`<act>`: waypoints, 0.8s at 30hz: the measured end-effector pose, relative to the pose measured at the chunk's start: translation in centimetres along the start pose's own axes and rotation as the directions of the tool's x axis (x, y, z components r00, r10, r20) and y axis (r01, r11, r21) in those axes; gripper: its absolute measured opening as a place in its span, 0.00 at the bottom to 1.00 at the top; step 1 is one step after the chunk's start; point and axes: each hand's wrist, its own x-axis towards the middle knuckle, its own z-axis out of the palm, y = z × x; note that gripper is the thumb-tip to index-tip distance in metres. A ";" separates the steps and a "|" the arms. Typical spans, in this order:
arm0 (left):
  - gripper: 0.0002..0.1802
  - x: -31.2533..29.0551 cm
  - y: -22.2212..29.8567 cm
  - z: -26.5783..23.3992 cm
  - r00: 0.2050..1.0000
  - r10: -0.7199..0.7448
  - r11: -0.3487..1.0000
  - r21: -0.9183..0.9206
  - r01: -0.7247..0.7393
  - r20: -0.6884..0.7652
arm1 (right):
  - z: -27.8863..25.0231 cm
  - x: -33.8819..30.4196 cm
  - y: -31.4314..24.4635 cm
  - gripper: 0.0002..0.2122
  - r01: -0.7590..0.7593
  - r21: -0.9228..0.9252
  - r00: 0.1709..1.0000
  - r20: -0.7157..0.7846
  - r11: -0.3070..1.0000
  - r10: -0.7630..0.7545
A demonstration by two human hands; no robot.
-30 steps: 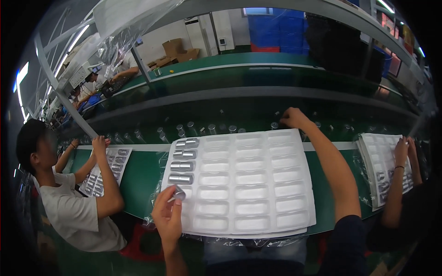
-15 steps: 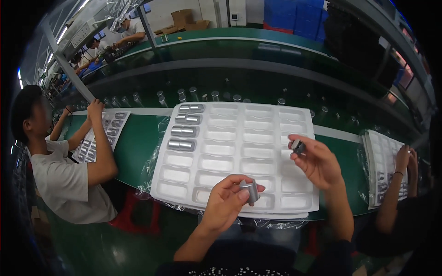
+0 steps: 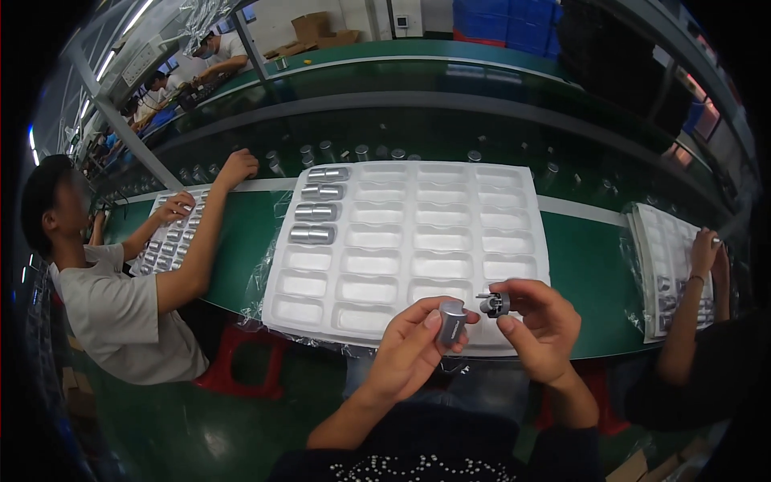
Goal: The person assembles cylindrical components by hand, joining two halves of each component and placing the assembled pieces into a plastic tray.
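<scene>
My left hand [image 3: 408, 353] grips a silver metal cylinder [image 3: 452, 324], its fingers wrapped round the side. Between the thumb and fingers of my right hand [image 3: 546, 328] is a small dark-and-silver part with metal prongs [image 3: 494, 304], its prongs pointing toward the left. The two pieces are close together but apart, above the near edge of a white moulded tray [image 3: 409, 251]. Several silver cylindrical pieces [image 3: 313, 234] lie on their sides in the upper pockets of the tray's left column.
Behind the tray, several cylinders [image 3: 362, 153] and small loose parts stand along the dark green conveyor [image 3: 434, 132]. A co-worker [image 3: 128, 297] at left handles a filled tray [image 3: 170, 241]. Another person's hands [image 3: 711, 257] are at a tray on the right. Clear plastic film [image 3: 261, 277] edges my tray.
My right hand has come down and left, bringing the pronged part beside the cylinder. My left hand has shifted slightly right. The left co-worker's one arm now reaches toward the conveyor.
</scene>
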 end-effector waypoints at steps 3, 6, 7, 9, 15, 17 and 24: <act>0.20 -0.2 -0.2 -0.1 1.000 -0.026 0.999 -0.021 0.026 0.004 | -0.1 -0.2 0.0 0.13 -0.312 0.508 0.933 0.002 0.803 0.361; 0.21 -0.3 -0.7 0.0 1.000 0.012 1.000 0.014 -0.012 -0.011 | -1.0 0.2 0.1 0.12 -0.476 0.602 0.848 0.121 0.641 0.516; 0.21 -0.4 -0.8 -0.1 1.000 0.011 1.000 0.016 -0.011 -0.013 | -1.2 0.3 0.2 0.12 -0.531 0.640 0.799 0.160 0.555 0.580; 0.21 -0.5 -1.1 -0.3 1.000 0.011 1.000 0.019 -0.010 -0.030 | -1.5 0.3 0.7 0.11 -0.529 0.664 0.798 0.177 0.528 0.576; 0.20 -0.6 -1.3 0.0 0.989 0.117 0.971 0.217 -0.095 -0.093 | -0.7 0.0 0.7 0.08 -0.493 0.643 0.837 0.167 0.586 0.521; 0.20 -0.5 -1.3 -0.2 0.987 0.121 0.981 0.166 -0.104 -0.102 | -0.6 -0.1 0.8 0.08 -0.469 0.604 0.858 0.140 0.644 0.494; 0.24 -0.6 -0.9 -1.1 0.995 -0.073 0.996 0.039 0.075 -0.068 | -0.1 0.2 0.4 0.12 -0.247 0.259 0.969 0.076 0.934 0.235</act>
